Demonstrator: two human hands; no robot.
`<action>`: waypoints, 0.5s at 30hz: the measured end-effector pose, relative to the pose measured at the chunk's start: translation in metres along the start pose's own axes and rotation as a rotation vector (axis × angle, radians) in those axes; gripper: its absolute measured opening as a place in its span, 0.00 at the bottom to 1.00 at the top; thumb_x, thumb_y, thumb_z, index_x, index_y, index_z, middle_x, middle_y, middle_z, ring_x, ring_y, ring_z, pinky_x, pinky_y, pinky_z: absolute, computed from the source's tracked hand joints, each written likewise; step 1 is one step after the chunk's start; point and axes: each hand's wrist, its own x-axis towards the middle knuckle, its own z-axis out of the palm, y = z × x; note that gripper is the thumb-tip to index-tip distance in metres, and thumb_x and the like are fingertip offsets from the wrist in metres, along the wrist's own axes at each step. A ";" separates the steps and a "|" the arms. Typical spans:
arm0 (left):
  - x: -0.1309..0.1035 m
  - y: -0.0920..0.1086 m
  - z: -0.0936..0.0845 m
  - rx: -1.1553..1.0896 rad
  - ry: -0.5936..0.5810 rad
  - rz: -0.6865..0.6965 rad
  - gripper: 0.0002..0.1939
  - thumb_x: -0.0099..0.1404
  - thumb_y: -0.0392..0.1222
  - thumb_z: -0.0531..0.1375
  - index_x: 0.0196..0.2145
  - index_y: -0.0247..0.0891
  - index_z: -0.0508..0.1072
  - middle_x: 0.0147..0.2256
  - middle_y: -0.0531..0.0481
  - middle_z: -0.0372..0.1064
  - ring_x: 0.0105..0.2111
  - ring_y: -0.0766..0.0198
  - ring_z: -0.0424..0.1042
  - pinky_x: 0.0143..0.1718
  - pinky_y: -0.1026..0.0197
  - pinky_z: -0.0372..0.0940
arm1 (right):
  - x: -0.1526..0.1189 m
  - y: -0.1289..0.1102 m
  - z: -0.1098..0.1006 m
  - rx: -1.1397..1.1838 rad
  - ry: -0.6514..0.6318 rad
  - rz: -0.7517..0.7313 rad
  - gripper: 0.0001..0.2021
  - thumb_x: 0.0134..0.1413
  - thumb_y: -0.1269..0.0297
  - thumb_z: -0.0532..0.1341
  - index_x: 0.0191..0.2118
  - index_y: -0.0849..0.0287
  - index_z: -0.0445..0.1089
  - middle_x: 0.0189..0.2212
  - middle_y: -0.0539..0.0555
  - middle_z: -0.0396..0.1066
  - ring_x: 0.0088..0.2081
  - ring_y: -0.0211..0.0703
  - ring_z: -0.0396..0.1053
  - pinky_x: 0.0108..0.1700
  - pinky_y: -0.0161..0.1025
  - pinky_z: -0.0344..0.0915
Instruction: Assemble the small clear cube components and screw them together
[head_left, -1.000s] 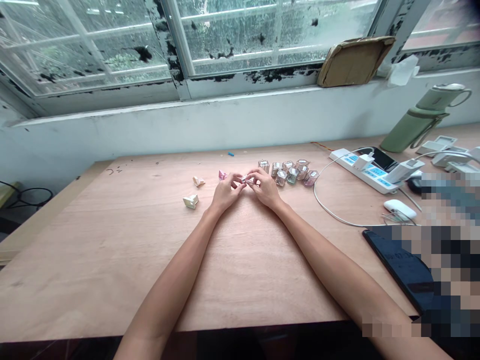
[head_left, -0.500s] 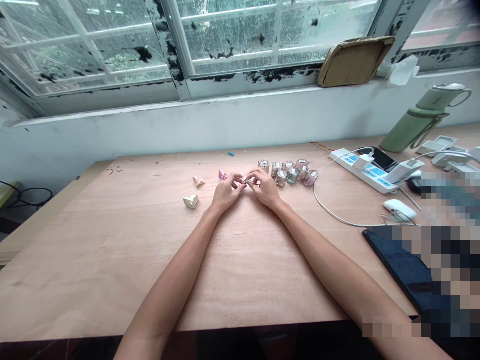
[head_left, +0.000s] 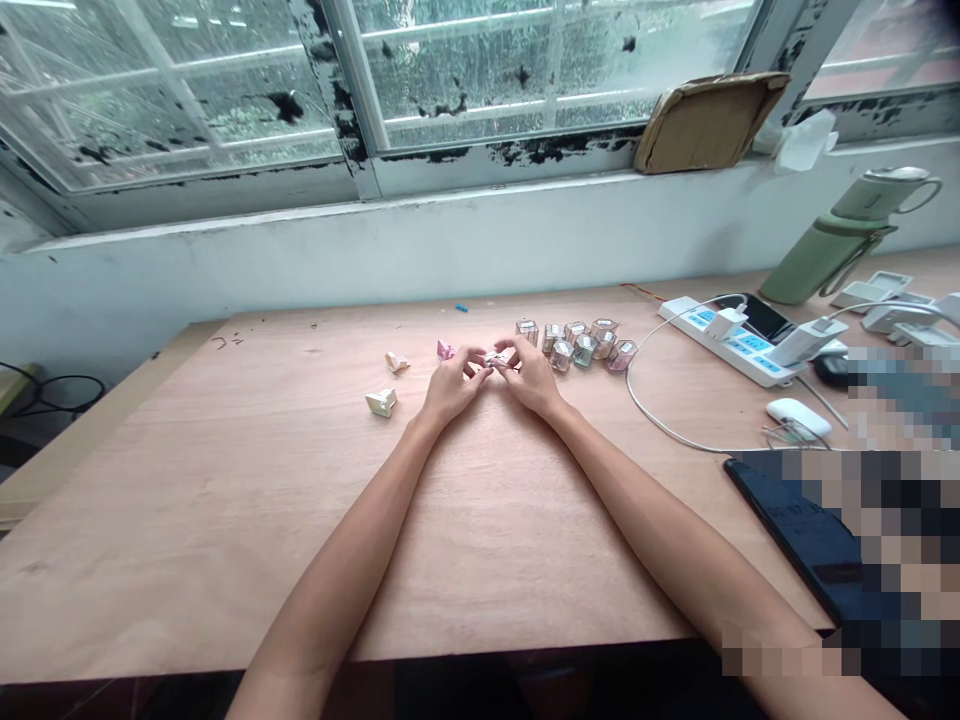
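Observation:
My left hand (head_left: 454, 384) and my right hand (head_left: 531, 374) meet near the middle of the wooden table, their fingers closed on a small light-coloured piece (head_left: 492, 360). The fingers hide much of it, so its shape is unclear. Just behind my left hand lies a pink-and-white piece (head_left: 445, 350). Farther left are a peach-coloured piece (head_left: 397, 363) and a pale yellow one (head_left: 382, 402). Several small clear faceted containers (head_left: 584, 349) stand in a cluster to the right of my right hand.
A white power strip (head_left: 724, 340) with plugs and cables, a green bottle (head_left: 817, 255), a white case (head_left: 799, 418) and a dark phone (head_left: 787, 535) are on the right. A small blue item (head_left: 461, 308) lies near the wall (head_left: 300, 260). Cardboard (head_left: 709, 125) leans by the window.
The fingers have shifted very slightly around the small piece, a little more of which shows between them. Otherwise the hands and objects look the same.

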 end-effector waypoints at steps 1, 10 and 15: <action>0.000 0.001 0.000 -0.001 0.000 0.001 0.13 0.66 0.42 0.64 0.48 0.41 0.71 0.40 0.49 0.78 0.33 0.62 0.77 0.38 0.58 0.70 | 0.000 0.000 0.000 0.000 -0.002 -0.003 0.11 0.59 0.65 0.62 0.47 0.54 0.70 0.46 0.54 0.76 0.34 0.43 0.72 0.38 0.41 0.66; 0.001 -0.002 0.001 0.005 0.010 0.007 0.13 0.66 0.42 0.65 0.47 0.41 0.71 0.41 0.49 0.78 0.33 0.62 0.77 0.38 0.59 0.70 | 0.001 0.003 0.000 0.009 -0.008 -0.014 0.08 0.60 0.64 0.62 0.44 0.54 0.72 0.45 0.55 0.76 0.31 0.43 0.71 0.37 0.41 0.66; 0.001 -0.002 0.001 0.011 0.008 -0.002 0.13 0.66 0.42 0.65 0.47 0.42 0.71 0.40 0.49 0.78 0.33 0.62 0.77 0.37 0.59 0.70 | 0.001 0.004 0.000 0.017 -0.014 -0.025 0.07 0.60 0.66 0.63 0.44 0.54 0.72 0.45 0.54 0.75 0.31 0.42 0.72 0.37 0.40 0.66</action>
